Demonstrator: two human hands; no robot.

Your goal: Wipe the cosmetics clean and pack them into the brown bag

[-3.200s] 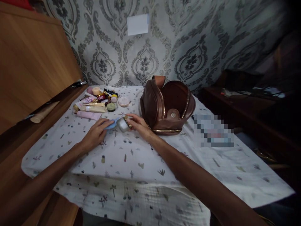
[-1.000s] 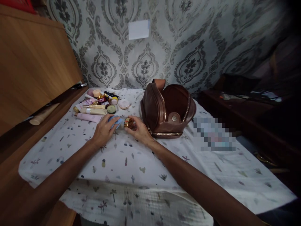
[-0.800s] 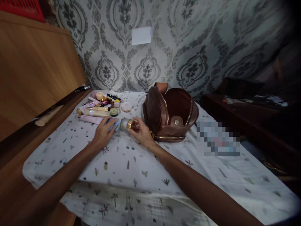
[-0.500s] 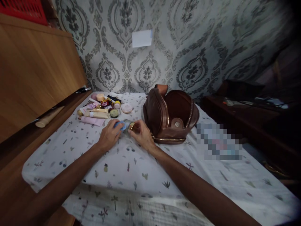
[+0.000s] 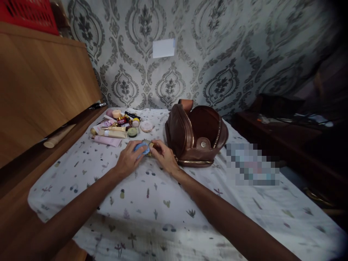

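My left hand [image 5: 127,161] presses a small blue cloth [image 5: 141,148] over a little jar with a gold band [image 5: 150,145]. My right hand [image 5: 164,156] grips the jar from the right, fingers curled round it. The jar is mostly hidden under the cloth and fingers. Both hands rest on a white printed cloth covering the table [image 5: 152,195], just left of an open brown leather bag [image 5: 196,134].
A cluster of cosmetics tubes, pots and small bottles [image 5: 116,125] lies at the back left of the table. A wooden panel [image 5: 40,87] rises on the left with a cream tube [image 5: 58,136] on its ledge. A blurred flat item [image 5: 254,165] lies right of the bag. Dark furniture [image 5: 285,130] stands at right.
The blue cloth has moved over the jar, which showed its frosted body earlier and is now nearly covered. Both hands stay together at the same spot.
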